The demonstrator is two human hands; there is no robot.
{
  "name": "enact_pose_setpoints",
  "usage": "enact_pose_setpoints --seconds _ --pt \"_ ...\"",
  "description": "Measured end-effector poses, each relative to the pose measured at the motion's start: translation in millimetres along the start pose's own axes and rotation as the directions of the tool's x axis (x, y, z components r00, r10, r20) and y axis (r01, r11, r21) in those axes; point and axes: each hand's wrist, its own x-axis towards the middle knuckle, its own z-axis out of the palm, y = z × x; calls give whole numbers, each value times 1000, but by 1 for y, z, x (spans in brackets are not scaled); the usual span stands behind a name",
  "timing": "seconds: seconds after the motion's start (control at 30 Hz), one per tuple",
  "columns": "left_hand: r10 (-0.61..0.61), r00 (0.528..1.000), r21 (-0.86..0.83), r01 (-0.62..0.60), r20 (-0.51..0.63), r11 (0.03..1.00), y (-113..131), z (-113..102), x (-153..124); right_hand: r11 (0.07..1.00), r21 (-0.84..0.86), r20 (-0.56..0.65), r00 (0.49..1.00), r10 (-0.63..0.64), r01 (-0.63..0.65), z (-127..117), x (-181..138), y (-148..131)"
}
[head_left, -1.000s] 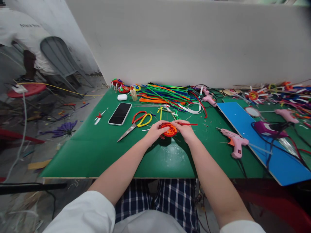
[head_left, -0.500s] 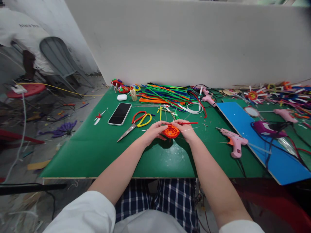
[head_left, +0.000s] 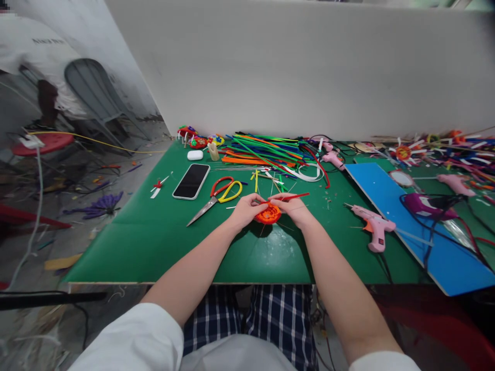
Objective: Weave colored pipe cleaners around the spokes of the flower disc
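Green worktop [head_left: 154,242], seen from the person's head, read left to right. At the left lie a dark phone [head_left: 191,181], a white earbud case [head_left: 195,154] behind it, and red-and-yellow scissors [head_left: 220,193], blades shut and pointing towards the person.

At the centre, the left hand [head_left: 244,210] closes its fingers on the left rim of a small orange woven disc [head_left: 268,214], held just above the worktop. Thin pale spokes stick out of the disc. The right hand [head_left: 294,208] touches the disc's right rim and pinches a red strip [head_left: 296,196], whose free end points right.

The step in hand appears to be working this strip round the disc between the spokes. That handling calls for a steady left grip and a fine pinch that keeps the strip taut.

Behind the hands a heap of coloured strips [head_left: 263,149] lies loose on the worktop, in no box or tray. Further right a pink glue gun [head_left: 373,224] lies beside a blue board [head_left: 371,185], with cables across it.
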Motion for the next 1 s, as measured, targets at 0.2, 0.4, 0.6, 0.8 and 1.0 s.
enact_pose_setpoints --seconds 0.2,0.4,0.6,0.8,1.0 --pt "-17 1000 10 17 15 1000 1 0 0 1000 7 -28 1000 -7 7 -1 0 -2" --pt "-65 998 -30 65 -25 997 5 0 0 994 107 -6 1000 8 -7 -3 -4 -4" --pt "-53 998 -23 53 -15 998 6 -1 -1 993 114 37 999 6 -10 -4 -3 -3" --pt "-57 998 25 56 20 998 5 0 -2 992 122 40 999 -30 25 -3 0 -1" --pt "-61 997 35 59 39 998 9 0 -4 998 38 65 996 -56 54 -7 -3 -4"
